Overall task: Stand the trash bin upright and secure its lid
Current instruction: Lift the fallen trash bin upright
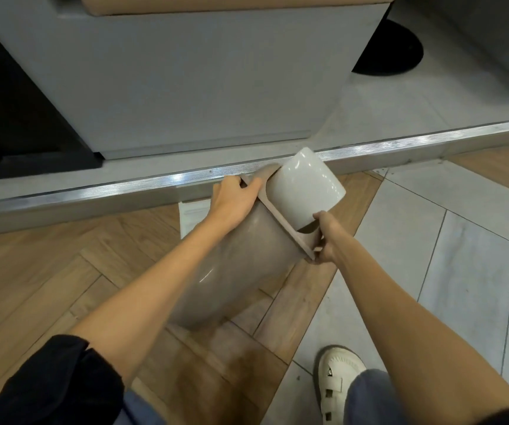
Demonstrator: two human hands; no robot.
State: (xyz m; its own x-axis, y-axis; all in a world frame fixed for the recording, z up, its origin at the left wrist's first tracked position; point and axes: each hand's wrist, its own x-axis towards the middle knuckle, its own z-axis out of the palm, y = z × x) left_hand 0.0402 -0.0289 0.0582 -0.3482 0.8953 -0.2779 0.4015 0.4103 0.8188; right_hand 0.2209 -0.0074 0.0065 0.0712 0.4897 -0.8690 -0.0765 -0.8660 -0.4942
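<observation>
The left forearm covers part of the glossy taupe plastic trash bin (247,256); its base is hidden. The cream perforated shoe (337,381) is partly covered by a trouser leg.

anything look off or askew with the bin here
Yes. The bin is tilted, not upright, held at its rim by the left hand and right hand. Its white lid sits crooked, swung up out of the rim rather than seated.
</observation>
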